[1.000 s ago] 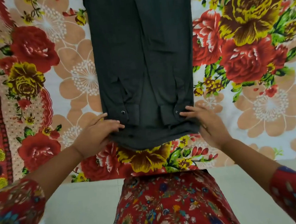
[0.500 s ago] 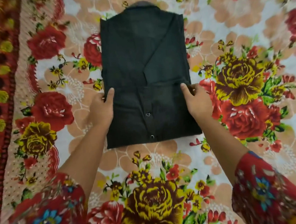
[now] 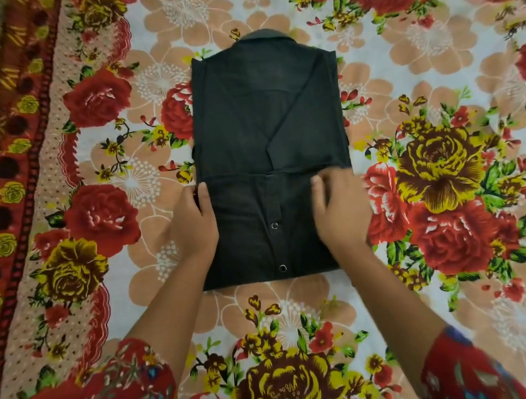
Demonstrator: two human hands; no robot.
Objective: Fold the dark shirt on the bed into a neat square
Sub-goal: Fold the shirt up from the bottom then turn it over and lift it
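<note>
the dark shirt (image 3: 268,121) lies flat in the middle of the bed (image 3: 431,47), with its collar (image 3: 262,34) toward 12 o'clock. its sides are already turned in, so it makes a narrow upright strip. the lower part is turned up over the body, and two snap buttons (image 3: 274,225) face up on the half near 6 o'clock.

the left hand (image 3: 195,226) is at the 9 o'clock edge of this turned-up part. its fingers are straight along the edge and its thumb is on the cloth, so it does not grip anything. probably it holds the layers in line there so the edge does not slip out. the right hand (image 3: 339,215) lies on the 3 o'clock side of the same part. it is blurred, but its fingers look stretched flat on the cloth, as if to press or smooth the fold.

the shape is longer than it is wide, so probably one more fold toward 12 o'clock is needed to get a square. the loose layers may shift if the edges are not kept even.
</note>
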